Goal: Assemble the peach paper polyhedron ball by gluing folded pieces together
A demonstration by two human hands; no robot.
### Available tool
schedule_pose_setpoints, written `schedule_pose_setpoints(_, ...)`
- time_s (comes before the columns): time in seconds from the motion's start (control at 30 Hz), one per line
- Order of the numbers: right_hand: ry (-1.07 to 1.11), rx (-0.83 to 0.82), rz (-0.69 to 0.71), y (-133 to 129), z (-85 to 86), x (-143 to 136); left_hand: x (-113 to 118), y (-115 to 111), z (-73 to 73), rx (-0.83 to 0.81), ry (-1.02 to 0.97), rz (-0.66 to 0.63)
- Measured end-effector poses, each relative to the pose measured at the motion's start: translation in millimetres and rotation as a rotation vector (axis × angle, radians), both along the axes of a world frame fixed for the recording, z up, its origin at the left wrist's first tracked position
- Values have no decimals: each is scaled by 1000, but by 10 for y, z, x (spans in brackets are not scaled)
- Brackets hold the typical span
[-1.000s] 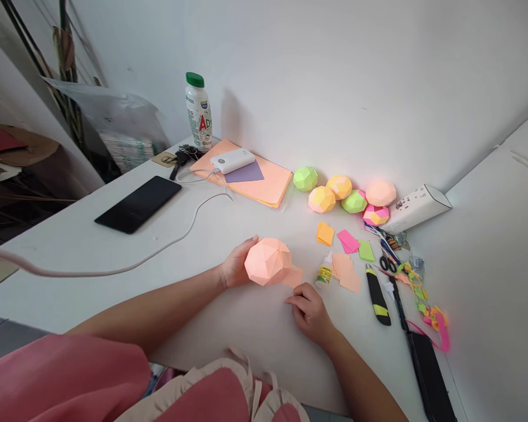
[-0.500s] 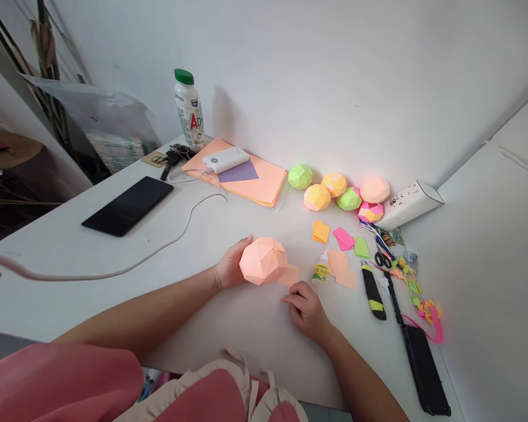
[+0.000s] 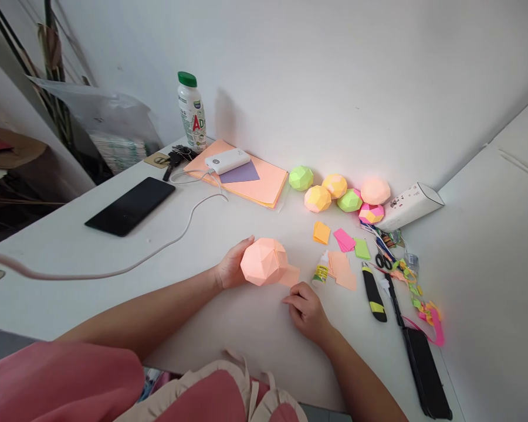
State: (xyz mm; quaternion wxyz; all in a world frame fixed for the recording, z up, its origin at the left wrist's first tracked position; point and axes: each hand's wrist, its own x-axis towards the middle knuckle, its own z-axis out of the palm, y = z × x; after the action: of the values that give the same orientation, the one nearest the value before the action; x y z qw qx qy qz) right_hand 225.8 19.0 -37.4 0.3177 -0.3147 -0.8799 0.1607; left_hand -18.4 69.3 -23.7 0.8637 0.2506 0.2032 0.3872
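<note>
My left hand (image 3: 234, 266) is closed around the left side of a peach paper polyhedron ball (image 3: 260, 262), held low over the white table. A peach paper square (image 3: 291, 276) sticks out at the ball's right, partly behind it. Just right of the square is my right hand (image 3: 305, 308), its fingers curled in and the tips pointing left; whether they pinch anything small is hidden. A small glue bottle (image 3: 321, 269) with a yellow label stands beside that hand. Next to it lie peach paper squares (image 3: 342, 271), with orange (image 3: 321, 232), pink (image 3: 344, 240) and green (image 3: 361, 248) ones behind.
Finished paper balls (image 3: 317, 198) sit along the wall by a white box (image 3: 410, 206). To the right lie a utility knife (image 3: 374, 293), scissors (image 3: 383, 261), paper scraps and a black case (image 3: 426, 372). A tablet (image 3: 131, 206), cable, power bank (image 3: 227, 160) and bottle (image 3: 192, 114) are left.
The view has shifted very slightly. Both hands, the ball and the paper square keep the same pose.
</note>
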Motion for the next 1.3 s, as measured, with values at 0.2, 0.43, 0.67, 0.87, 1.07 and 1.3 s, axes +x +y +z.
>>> schedule_pose_setpoints(0.2,-2,2,4,0,21,-16,3,-9,15,-18,-4,4)
schedule_pose_setpoints(0.43,1,3,9,-2,26,-16,1,-3,-10,-55,0,19)
schedule_pose_setpoints(0.67,-2,-1,2,0,4,-11,6,-3,-7,-43,-5,20)
schedule_pose_setpoints(0.87,-16,23,5,7,33,-21,1,-1,3,-43,-8,14)
schedule_pose_setpoints(1.07,-12,9,1,2,28,-18,4,-5,-6,-56,1,20)
schedule_pose_setpoints(1.3,-8,2,1,6,14,-20,-4,-8,3,-46,-1,26)
